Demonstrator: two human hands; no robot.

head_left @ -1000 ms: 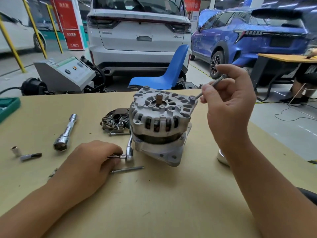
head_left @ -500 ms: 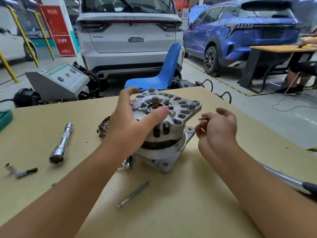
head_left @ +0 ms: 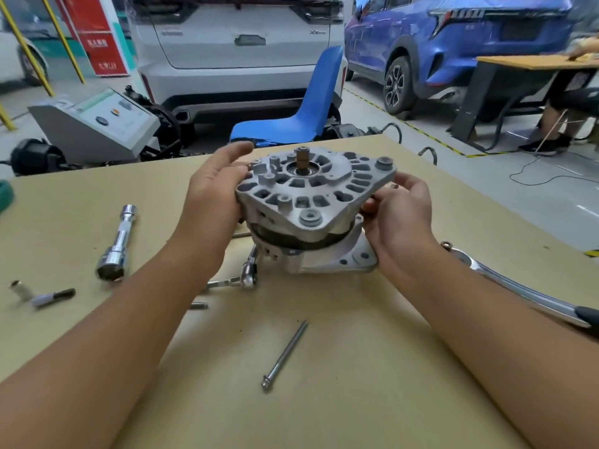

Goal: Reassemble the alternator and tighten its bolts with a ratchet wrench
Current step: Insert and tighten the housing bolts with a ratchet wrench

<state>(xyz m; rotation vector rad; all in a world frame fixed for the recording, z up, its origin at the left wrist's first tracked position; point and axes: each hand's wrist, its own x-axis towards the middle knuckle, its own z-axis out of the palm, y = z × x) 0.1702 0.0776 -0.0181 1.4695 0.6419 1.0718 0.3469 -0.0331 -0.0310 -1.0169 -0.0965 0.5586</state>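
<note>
Workshop bay, cars behind; tan board counter [head_left: 356, 400] carries our parts. We hold ribbed grey cast-aluminium alternator [head_left: 308, 205] tilted at counter centre, base touching board. Left hand [head_left: 214, 192] grips rear cover's left edge, right hand [head_left: 398, 218] grips right edge; small item maybe pinched in right fingers, can't confirm. Step, our read: seating and aligning cover on stator. Next: feed long steel through-bolt [head_left: 285, 354] from counter, then chrome ratchet wrench [head_left: 518, 286] lying under right forearm.

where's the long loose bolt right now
In the head view, the long grey steel bolt lies loose on the tan tabletop, between the forearms and nearer the camera than the grey cast alternator; its head points toward the person.
</note>
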